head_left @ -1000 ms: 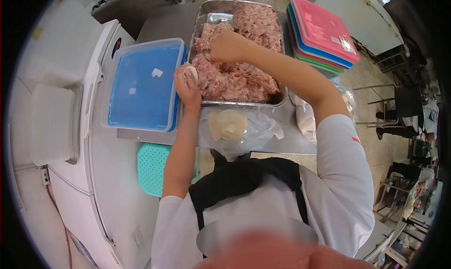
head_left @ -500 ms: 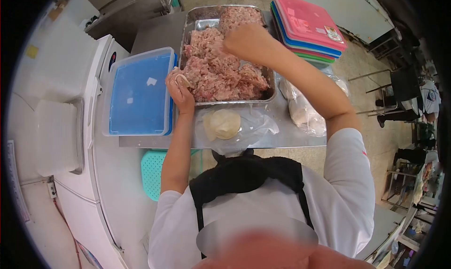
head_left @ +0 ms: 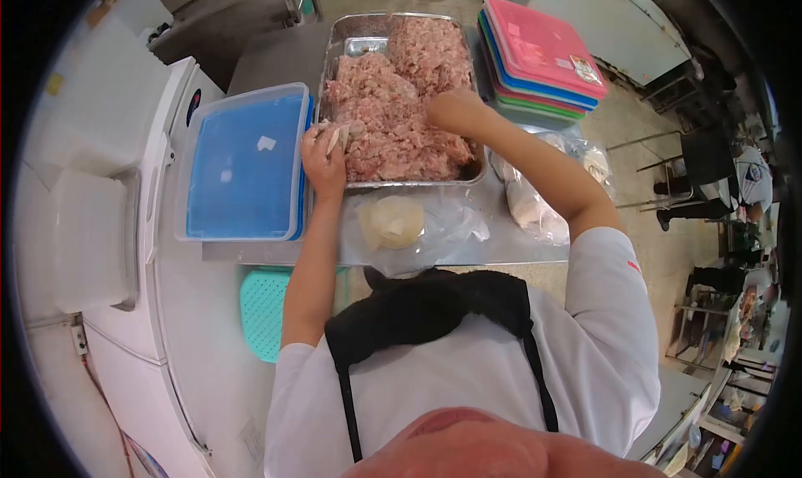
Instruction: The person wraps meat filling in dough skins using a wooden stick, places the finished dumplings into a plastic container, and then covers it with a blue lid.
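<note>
A steel tray (head_left: 409,182) heaped with pink minced meat (head_left: 393,102) stands on the metal table. My left hand (head_left: 322,156) is at the tray's left rim and holds a small white dough wrapper (head_left: 334,136). My right hand (head_left: 451,111) rests on the meat in the middle of the tray, fingers pressed into it. A stack of round dough wrappers (head_left: 393,221) lies on clear plastic just in front of the tray.
A blue lidded plastic box (head_left: 242,165) sits left of the tray. Coloured lids (head_left: 539,52) are stacked at the right. Clear bags (head_left: 535,202) lie right of the wrappers. A white freezer (head_left: 109,227) stands on the left, a teal stool (head_left: 263,311) below the table.
My right hand moved down from the far part of the tray to its middle. My left hand stayed at the rim with the wrapper.
</note>
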### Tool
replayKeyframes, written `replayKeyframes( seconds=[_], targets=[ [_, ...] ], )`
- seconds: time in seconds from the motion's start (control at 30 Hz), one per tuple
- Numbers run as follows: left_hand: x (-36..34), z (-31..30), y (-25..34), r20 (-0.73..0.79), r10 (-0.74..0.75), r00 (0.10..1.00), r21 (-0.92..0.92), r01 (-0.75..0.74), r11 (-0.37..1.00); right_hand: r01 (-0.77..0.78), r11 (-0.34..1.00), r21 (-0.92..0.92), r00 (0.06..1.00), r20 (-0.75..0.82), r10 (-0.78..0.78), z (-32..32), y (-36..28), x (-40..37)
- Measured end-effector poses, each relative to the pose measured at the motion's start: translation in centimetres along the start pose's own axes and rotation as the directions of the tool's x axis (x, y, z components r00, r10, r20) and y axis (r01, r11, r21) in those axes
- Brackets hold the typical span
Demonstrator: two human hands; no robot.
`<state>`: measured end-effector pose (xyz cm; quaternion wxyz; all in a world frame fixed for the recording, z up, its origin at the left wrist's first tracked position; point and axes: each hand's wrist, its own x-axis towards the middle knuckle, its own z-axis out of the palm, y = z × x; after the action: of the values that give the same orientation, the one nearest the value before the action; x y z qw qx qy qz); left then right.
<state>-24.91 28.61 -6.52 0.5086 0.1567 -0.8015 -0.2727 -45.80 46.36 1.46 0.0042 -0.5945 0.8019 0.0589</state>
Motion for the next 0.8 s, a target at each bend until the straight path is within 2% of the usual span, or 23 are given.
replayKeyframes(
  seconds=[0.07, 0.17, 0.27, 0.37, 0.47, 0.57, 0.67, 0.8],
  targets=[
    [-0.2, -0.3, 0.4, 0.026, 0.002, 1.000, 0.022, -0.003, 1.000, -0.041, 0.998, -0.048, 0.998, 0.052, 0.043, -4.0, 0.5, -0.9],
    [-0.3, 0.0, 0.0, 0.030, 0.015, 0.999, 0.012, -0.016, 1.000, -0.110, 0.990, -0.088, 0.986, -0.137, 0.097, -5.1, 4.4, 1.0],
    [-0.4, 0.2, -0.3, -0.006, -0.021, 1.000, 0.022, 0.021, 1.000, -0.219, 0.967, -0.131, 0.969, -0.148, 0.200, -3.4, 6.8, 4.3],
    [-0.5, 0.2, -0.3, -0.001, -0.010, 1.000, 0.060, 0.010, 0.998, -0.110, 0.991, -0.070, 0.982, -0.165, 0.097, -0.4, 3.8, 6.2],
    [-0.4, 0.3, -0.1, -0.022, -0.017, 1.000, 0.052, 0.019, 0.998, 0.101, 0.961, -0.258, 0.978, -0.151, -0.143, -0.1, 0.4, 5.1],
    [0.0, 0.0, 0.5, 0.007, -0.064, 0.998, 0.035, 0.063, 0.997, 0.103, 0.970, -0.219, 0.981, -0.141, -0.136, -1.8, -2.5, 0.7],
    [-0.2, 0.1, -0.1, 0.002, -0.023, 1.000, 0.020, 0.023, 1.000, 0.163, 0.975, -0.151, 0.967, -0.170, -0.188, -1.3, -4.6, -3.6],
    [0.1, 0.0, 0.0, 0.024, -0.026, 0.999, 0.004, 0.026, 1.000, 0.050, 0.995, -0.085, 0.981, -0.181, -0.065, -2.7, -2.8, -6.8]
  ],
)
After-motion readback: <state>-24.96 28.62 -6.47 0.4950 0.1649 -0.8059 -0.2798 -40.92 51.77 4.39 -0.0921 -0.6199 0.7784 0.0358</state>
